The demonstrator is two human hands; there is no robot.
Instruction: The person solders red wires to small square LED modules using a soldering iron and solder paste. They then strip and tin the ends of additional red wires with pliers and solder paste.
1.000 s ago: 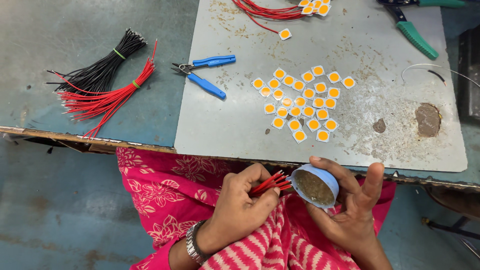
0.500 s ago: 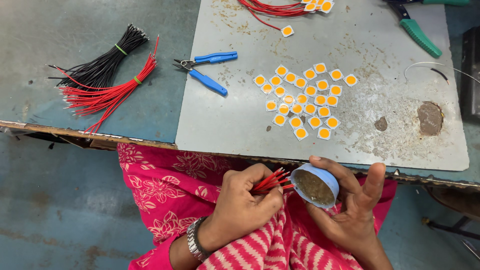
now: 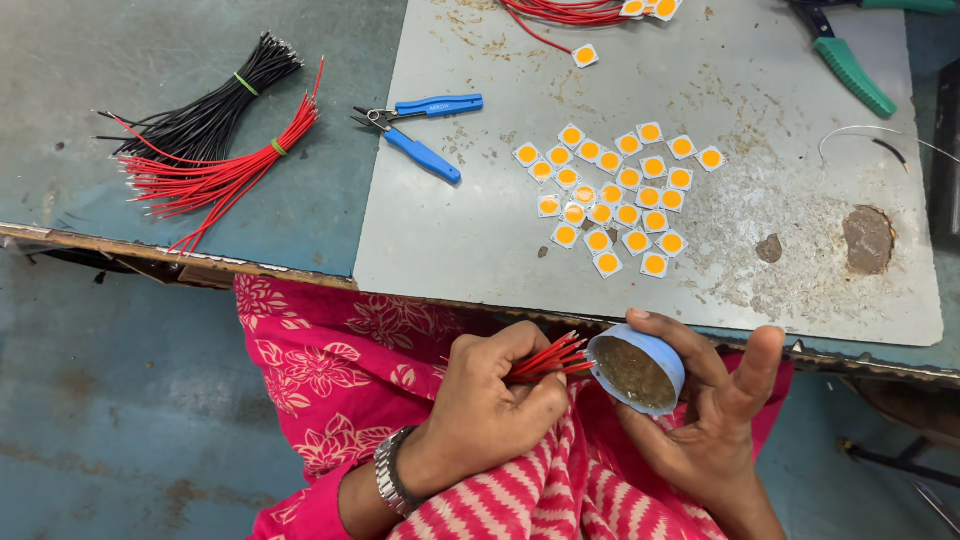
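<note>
Left hand (image 3: 490, 400) grip clenched on a bunch of short red wires (image 3: 548, 358), tips touching the rim of the small blue tub (image 3: 637, 368). Right hand (image 3: 705, 420) grip grasps the tub, tilted toward the wires, just below the desk (image 3: 300, 220) edge. Orange-centred square chips (image 3: 615, 195) lie well above the tub; blue-handled cutters (image 3: 425, 130) up-left of it.

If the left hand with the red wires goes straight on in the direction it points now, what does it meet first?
Probably the small blue tub of brownish paste, tilted toward it in the right hand. The tips of the red wires in the left hand already sit at its rim; depth is unclear.
</note>
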